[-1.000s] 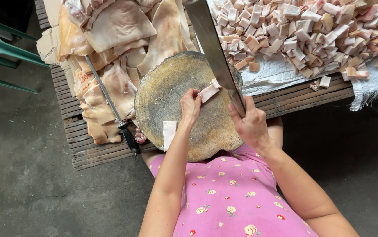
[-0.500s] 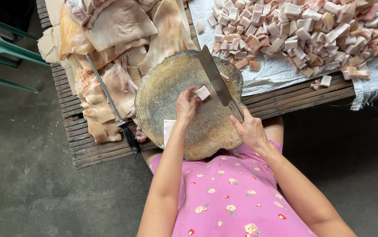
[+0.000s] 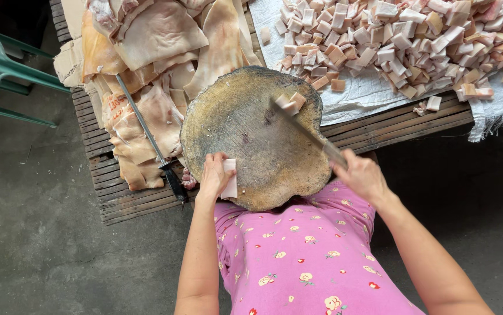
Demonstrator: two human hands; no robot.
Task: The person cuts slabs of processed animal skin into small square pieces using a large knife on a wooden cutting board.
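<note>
The round chopping block, a worn slice of log with a stained, dished top, sits on the slatted wooden bench and serves as the landmark here. At its near left rim the left hand is closed over a pale strip of pork fat, pinning it flat. At the near right rim the right hand is wrapped around the handle of a cleaver, whose blade lies across the block's right half with a few cut cubes at its far end.

To sweep the cubes cleanly, I judge the blade should stay low and flat on the wood, pushed away from the body, with the left fingers kept well back from the edge.

Beyond the block to the right, a heap of diced pork, pink and cream and blocky, lies on a white woven sack. Beyond it to the left are floppy, glossy sheets of pork skin, and a slim sharpening steel with a black handle lies just left of the block.
</note>
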